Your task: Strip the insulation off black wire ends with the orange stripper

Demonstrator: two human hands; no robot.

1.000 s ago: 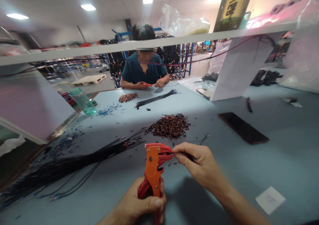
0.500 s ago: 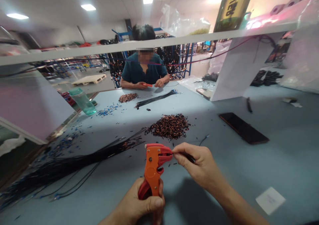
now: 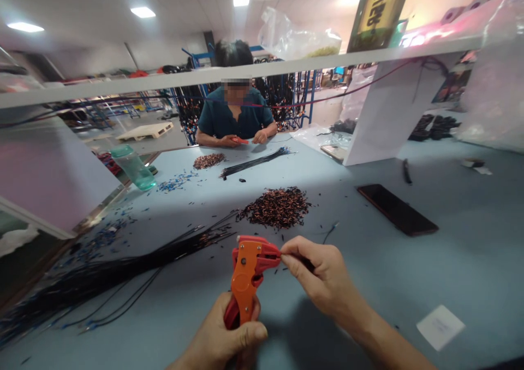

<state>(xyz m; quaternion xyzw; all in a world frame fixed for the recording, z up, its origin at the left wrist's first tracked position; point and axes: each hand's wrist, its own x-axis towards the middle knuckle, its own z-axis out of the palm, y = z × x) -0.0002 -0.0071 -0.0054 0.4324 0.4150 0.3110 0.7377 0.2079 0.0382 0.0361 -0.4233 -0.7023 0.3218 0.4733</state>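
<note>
My left hand (image 3: pixel 233 332) is wrapped round the handles of an orange and red wire stripper (image 3: pixel 245 274), held upright with its red jaws pointing right. At the jaw tips, my right hand (image 3: pixel 317 266) pinches a thin black wire (image 3: pixel 329 232); part of it shows behind the fingers, with a blue end. Beyond the tool lies a pile of short black and copper-coloured scraps (image 3: pixel 278 207). To the left stretches a large bundle of black wires (image 3: pixel 135 269), some with blue ends.
A phone (image 3: pixel 397 209) and a white paper square (image 3: pixel 441 327) lie on the right. Across the table a person (image 3: pixel 235 113) holds a red tool near a smaller wire bundle (image 3: pixel 256 162). A green bottle (image 3: pixel 134 168) stands at left, below a white shelf (image 3: pixel 172 79).
The stripper has tilted and shifted slightly left in my left hand, and its red handle parts sit differently. My right hand stays at the jaw tips. The whole view has shifted a little.
</note>
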